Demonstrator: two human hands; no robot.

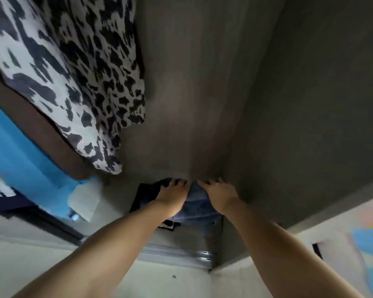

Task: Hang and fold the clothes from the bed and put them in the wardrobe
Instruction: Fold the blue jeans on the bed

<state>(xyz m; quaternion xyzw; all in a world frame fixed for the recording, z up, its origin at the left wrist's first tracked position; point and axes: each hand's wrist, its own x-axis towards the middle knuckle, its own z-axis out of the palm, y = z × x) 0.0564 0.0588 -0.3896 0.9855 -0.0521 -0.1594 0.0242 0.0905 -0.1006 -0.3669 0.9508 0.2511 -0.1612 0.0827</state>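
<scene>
Pressing folded jeans (199, 208) onto the wardrobe (202, 104) floor, left hand (170, 200) and right hand (219, 195) rest flat, fingers (179, 182) spread, gripping nothing; denim looks heavy, floppy, best lifted underneath.

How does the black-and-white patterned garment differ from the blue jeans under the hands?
The patterned garment hangs loose at the upper left, untouched; the jeans lie folded on the wardrobe floor against the back wall. The garment is white with black blotches; the jeans are plain dark blue. The left hand and right hand press only on the jeans. Both are inside the wardrobe.
</scene>
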